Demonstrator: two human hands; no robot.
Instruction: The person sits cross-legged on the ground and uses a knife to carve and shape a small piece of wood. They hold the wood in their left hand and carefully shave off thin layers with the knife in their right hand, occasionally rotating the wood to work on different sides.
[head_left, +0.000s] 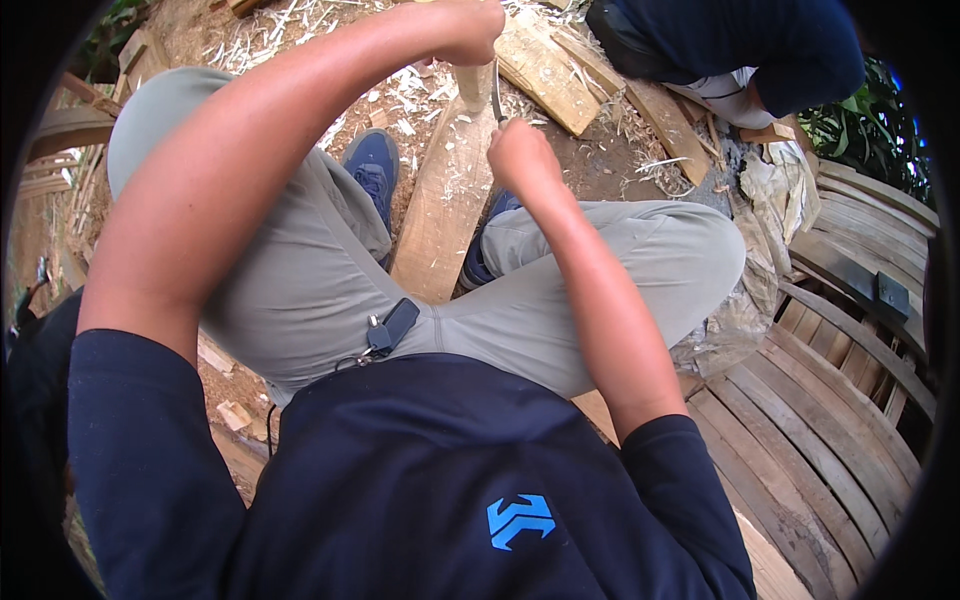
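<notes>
Between my two fists runs a narrow, slightly curved metal blade, seemingly a drawknife (496,95). My right hand (525,158) is closed round its near end, and the handle is hidden in the fingers. Farther off, at the top edge of the picture, my left hand (472,32) is closed at the blade's far end; its fingers are mostly out of sight. Just left of the blade stands a pale wooden piece (472,85), partly covered by the left hand. A long wooden plank (440,215) lies between my feet, with curled shavings on it.
Wood shavings (405,105) litter the ground. Rough boards (545,75) lie beyond my right hand. Another person in dark clothing (720,40) bends at the upper right. Curved wooden slats (800,430) and a crumpled plastic sheet (770,215) are on my right.
</notes>
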